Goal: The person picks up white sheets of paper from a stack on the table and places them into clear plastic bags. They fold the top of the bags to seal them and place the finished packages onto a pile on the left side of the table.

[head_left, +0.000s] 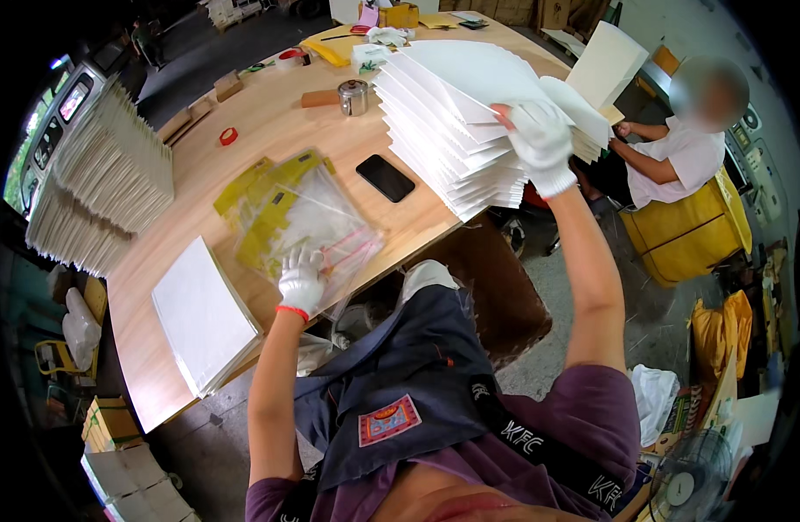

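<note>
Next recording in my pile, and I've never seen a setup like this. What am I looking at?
No machine is at work: a person wears a wide fisheye camera on their head. This single picture looks down from there, so straight edges bend toward its rim. The gloved left hand rests on clear and yellow plastic bags. The gloved right hand touches a fanned stack of white sheets; whether it lifts one is hard to tell. Also on the wooden table are a black phone, a metal canister and a smaller white stack. A co-worker sits at the right.
</note>
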{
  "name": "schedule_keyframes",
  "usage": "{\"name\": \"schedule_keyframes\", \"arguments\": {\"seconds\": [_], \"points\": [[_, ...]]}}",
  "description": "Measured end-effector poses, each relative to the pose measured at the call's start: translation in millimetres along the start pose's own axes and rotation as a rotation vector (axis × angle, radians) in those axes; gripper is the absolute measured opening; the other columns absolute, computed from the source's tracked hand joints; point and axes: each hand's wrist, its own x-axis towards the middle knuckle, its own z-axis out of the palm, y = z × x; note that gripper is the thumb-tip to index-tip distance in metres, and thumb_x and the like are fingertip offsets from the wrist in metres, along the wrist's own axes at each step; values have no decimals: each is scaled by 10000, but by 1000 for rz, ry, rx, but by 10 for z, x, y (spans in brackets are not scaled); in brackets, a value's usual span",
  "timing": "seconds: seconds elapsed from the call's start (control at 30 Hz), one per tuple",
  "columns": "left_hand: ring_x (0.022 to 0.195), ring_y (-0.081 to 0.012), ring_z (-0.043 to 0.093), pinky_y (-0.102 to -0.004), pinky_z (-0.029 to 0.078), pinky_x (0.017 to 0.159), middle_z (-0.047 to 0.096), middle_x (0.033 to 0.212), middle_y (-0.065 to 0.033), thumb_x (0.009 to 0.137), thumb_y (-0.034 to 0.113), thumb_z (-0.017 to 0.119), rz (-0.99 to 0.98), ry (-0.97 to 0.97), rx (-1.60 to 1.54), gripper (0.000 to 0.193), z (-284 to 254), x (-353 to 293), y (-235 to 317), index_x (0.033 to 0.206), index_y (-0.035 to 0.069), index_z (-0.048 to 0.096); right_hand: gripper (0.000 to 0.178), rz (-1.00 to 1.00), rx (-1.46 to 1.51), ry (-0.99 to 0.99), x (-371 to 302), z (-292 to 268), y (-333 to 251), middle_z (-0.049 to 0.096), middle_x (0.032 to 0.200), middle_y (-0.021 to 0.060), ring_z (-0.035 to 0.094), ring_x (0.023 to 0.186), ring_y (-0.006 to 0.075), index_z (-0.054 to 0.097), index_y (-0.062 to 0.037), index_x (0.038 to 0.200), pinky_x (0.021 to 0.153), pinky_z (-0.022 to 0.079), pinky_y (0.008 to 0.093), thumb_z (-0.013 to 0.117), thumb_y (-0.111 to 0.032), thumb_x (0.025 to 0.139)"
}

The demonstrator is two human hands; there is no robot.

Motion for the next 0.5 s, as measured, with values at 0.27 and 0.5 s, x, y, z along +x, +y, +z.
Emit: {"name": "schedule_keyframes", "arguments": {"seconds": [0.27, 0.5], "points": [[1236, -362, 420, -504, 325, 1026, 481, 1336, -141, 782, 316, 610, -124, 73, 91, 451, -10, -16, -251, 1199, 150, 564, 338, 161, 328, 123, -844, -382, -464, 578, 662, 23, 565, 607, 269, 560, -125, 701, 578, 427, 339, 527, -405, 888], [1081, -305, 557, -424, 508, 828, 561, 1168, -122, 810, 367, 626, -233, -268, 136, 422, -377, -147, 316, 1171, 161, 555, 413, 1571, 1622, 251, -508, -172, -136, 654, 971, 133, 642, 719, 179, 502, 4, 1198, 517, 507, 269, 481, -334, 960]]}}
